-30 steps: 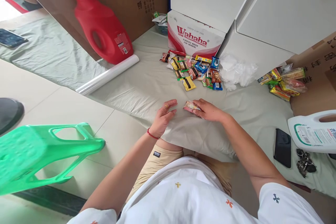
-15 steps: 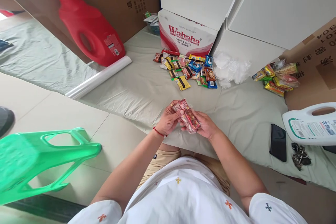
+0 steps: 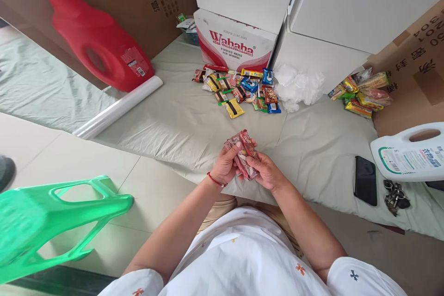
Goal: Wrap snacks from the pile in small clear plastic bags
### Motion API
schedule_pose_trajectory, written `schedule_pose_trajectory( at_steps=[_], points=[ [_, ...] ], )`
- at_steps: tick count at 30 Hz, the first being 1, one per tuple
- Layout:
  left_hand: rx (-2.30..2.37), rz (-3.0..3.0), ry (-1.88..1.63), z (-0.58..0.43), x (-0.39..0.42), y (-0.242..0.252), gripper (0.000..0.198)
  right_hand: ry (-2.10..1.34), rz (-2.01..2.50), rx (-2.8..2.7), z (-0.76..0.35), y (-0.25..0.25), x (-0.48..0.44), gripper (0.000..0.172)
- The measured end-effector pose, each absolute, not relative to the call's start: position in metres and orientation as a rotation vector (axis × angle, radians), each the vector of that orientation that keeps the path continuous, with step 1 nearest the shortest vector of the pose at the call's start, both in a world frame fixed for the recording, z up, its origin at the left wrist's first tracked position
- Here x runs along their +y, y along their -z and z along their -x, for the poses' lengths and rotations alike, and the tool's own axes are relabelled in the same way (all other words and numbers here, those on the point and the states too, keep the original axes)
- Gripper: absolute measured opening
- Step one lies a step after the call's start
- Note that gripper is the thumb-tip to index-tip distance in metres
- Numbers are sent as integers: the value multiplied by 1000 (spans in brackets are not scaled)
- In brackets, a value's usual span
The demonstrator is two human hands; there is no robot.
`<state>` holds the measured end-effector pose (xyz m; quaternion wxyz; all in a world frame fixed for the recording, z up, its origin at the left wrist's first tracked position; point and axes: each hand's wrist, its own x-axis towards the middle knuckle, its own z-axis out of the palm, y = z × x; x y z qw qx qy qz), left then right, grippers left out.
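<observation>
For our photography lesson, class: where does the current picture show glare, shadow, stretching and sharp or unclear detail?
Head view: pale glare along the plastic roll; head view: soft shadow under the green stool, which looks stretched at the left edge; head view: large lettering readable on the water box, while fine print on the red packet cannot be read.
</observation>
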<state>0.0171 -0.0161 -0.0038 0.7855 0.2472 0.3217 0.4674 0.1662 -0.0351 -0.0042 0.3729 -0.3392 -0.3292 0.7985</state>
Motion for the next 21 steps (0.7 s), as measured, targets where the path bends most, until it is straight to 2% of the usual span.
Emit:
schedule_pose_trajectory(
  at_steps=[4, 10, 15, 21],
  points=[
    [786, -470, -987, -25, -18, 8, 50, -1997, 959, -798, -160, 16, -42, 51],
    [871, -397, -1133, -38, -11, 12, 40, -1708, 1184, -873, -163, 14, -56, 51],
    [856, -402, -1064, -55, -10, 10, 46, -1539, 1224, -1049, -179, 22, -62, 39],
    [770, -484, -875, -68, -16, 7, 47, -1528, 1344, -1079, -213, 21, -81, 41]
  ],
)
